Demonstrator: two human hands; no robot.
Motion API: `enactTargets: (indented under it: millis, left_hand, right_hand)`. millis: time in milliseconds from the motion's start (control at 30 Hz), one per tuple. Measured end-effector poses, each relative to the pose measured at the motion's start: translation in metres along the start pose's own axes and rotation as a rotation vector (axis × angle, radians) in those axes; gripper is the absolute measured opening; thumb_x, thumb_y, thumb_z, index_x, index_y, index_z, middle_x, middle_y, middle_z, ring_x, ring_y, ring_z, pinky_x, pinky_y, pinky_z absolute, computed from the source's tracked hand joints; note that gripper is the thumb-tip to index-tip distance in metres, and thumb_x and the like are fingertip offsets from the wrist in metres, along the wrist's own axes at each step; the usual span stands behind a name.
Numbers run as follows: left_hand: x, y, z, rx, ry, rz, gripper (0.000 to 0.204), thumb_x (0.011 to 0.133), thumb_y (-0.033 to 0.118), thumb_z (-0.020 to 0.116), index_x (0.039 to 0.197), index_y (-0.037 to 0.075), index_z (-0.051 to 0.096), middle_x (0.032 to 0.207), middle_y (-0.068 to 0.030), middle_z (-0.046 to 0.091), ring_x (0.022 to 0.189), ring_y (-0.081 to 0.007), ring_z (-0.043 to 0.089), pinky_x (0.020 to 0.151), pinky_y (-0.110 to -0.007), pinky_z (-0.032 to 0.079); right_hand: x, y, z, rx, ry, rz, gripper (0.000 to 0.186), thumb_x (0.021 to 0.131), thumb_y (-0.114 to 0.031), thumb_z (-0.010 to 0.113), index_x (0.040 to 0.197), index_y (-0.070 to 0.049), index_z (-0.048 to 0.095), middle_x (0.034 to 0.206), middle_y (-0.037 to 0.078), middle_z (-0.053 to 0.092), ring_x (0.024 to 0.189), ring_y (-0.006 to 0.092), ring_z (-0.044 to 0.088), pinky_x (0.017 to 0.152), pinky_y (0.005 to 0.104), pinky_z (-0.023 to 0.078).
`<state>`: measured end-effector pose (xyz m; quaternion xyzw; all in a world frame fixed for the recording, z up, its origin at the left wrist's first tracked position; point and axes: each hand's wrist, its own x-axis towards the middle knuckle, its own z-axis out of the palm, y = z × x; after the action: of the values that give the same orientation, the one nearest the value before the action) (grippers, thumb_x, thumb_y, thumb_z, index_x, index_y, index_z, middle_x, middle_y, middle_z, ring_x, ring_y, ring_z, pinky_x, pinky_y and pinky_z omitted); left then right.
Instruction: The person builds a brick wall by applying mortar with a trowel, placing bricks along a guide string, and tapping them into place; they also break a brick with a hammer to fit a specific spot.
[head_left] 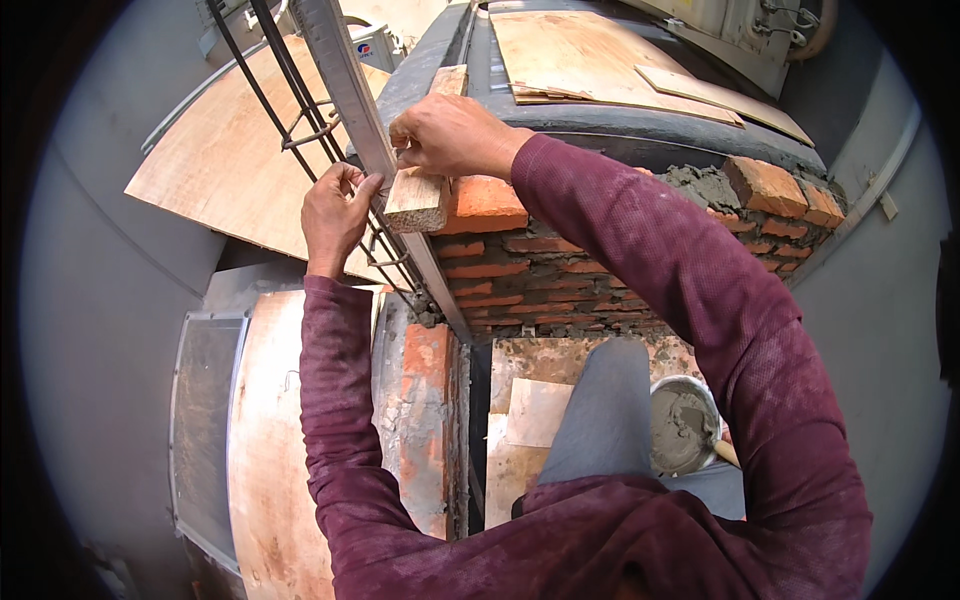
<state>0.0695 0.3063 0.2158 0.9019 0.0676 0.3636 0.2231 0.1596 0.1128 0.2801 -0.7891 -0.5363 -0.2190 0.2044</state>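
My left hand (335,218) is closed in a pinch, thumb against fingertips, beside a long metal straightedge (345,85) and the steel rebars (290,85) behind it. Across the straightedge, my right hand (455,137) curls with its fingertips together, just above a short wooden block (416,203). Whatever is between the fingers of either hand is too small or hidden to make out. The block lies on top of the brick wall (545,270), its end close against the straightedge. Wire ties (312,130) cross the rebars near my left hand.
Fresh mortar (705,187) and loose bricks (765,187) top the wall at right. A mortar bucket (683,425) with a wooden-handled tool (727,453) stands by my leg. Plywood sheets (270,430) lie at left and beyond the wall. A lower brick pier (425,400) rises below my left hand.
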Motion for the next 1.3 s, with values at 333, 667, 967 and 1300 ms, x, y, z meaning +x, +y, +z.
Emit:
enactTargets:
  millis: [333, 667, 967, 1300]
  left_hand:
    - [-0.002, -0.009, 0.018, -0.211, 0.049, -0.048, 0.038, 0.081, 0.033, 0.079, 0.070, 0.008, 0.051, 0.058, 0.0016, 0.047, 0.054, -0.0102, 0.043, 0.053, -0.028, 0.038]
    - [-0.013, -0.020, 0.029, -0.952, -0.039, -0.073, 0.026, 0.080, 0.009, 0.080, 0.084, 0.008, 0.055, 0.073, 0.0102, 0.039, 0.063, -0.0021, 0.036, 0.059, -0.017, 0.036]
    - [-0.017, -0.029, 0.026, -1.009, -0.053, -0.060, 0.037, 0.094, 0.041, 0.069, 0.095, 0.005, 0.059, 0.075, 0.0103, 0.044, 0.066, -0.0003, 0.035, 0.058, -0.017, 0.028]
    - [-0.013, -0.019, 0.032, -0.854, 0.150, 0.037, 0.031, 0.083, 0.014, 0.082, 0.083, 0.007, 0.051, 0.083, 0.0054, 0.046, 0.069, -0.0018, 0.038, 0.058, -0.017, 0.030]
  right_hand:
    - [-0.005, -0.005, 0.001, -0.070, 0.067, 0.067, 0.019, 0.079, -0.024, 0.078, 0.086, -0.008, 0.072, 0.087, 0.009, 0.072, 0.084, 0.0282, 0.070, 0.074, 0.0396, 0.054]
    - [0.028, -0.049, 0.002, -0.258, -0.003, -0.365, 0.009, 0.075, -0.014, 0.070, 0.081, -0.008, 0.073, 0.077, 0.010, 0.070, 0.073, 0.0266, 0.070, 0.064, 0.0387, 0.056]
    - [0.057, -0.067, -0.049, -0.040, 0.164, -0.218, 0.020, 0.078, -0.001, 0.061, 0.094, -0.004, 0.073, 0.085, 0.015, 0.072, 0.082, 0.0294, 0.072, 0.074, 0.0395, 0.058]
    - [-0.033, -0.057, -0.016, -0.148, -0.117, -0.208, 0.024, 0.082, -0.010, 0.063, 0.104, -0.008, 0.073, 0.093, 0.011, 0.067, 0.086, 0.0265, 0.069, 0.076, 0.0390, 0.056]
